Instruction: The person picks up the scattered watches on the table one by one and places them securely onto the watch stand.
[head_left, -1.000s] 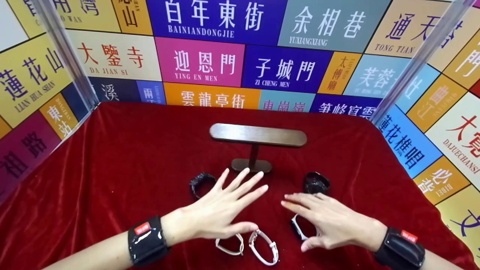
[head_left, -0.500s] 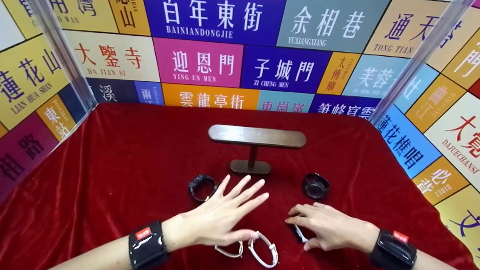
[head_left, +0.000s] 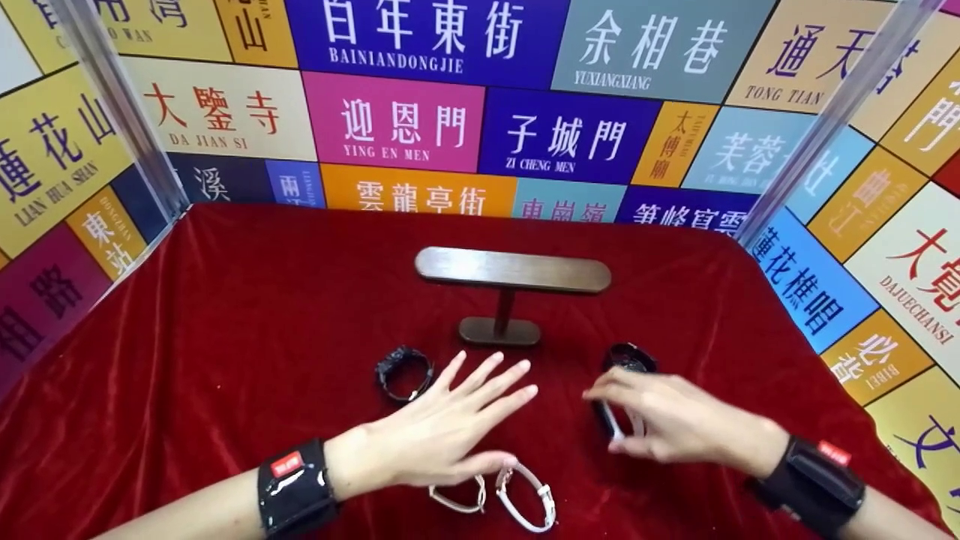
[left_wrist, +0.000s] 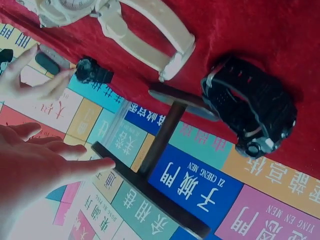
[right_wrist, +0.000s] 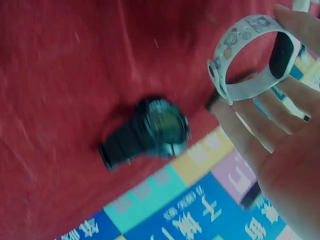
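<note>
My right hand (head_left: 675,420) pinches a white fitness band (right_wrist: 282,56) with a dark screen between thumb and fingers, raised above the cloth. The right wrist view shows small printed pictures on its closed strap. Just beyond that hand lies a black watch (head_left: 632,355), partly hidden in the head view; its round dial (right_wrist: 167,127) shows in the right wrist view. My left hand (head_left: 427,435) has its fingers spread, holding nothing. Beside its fingers is another black watch (head_left: 385,375). Near its thumb lie a white watch (head_left: 546,493) and a cream-strapped one (head_left: 459,508), partly covered.
A brown T-shaped display stand (head_left: 514,270) stands upright beyond the hands. Red velvet cloth (head_left: 262,315) covers the table. Clear upright posts (head_left: 832,127) rise at the back corners before a wall of coloured signs (head_left: 405,120).
My right hand has come down to the fitness band, gripped it and lifted it off the cloth, moving forward towards the right black watch. The left hand has barely shifted.
</note>
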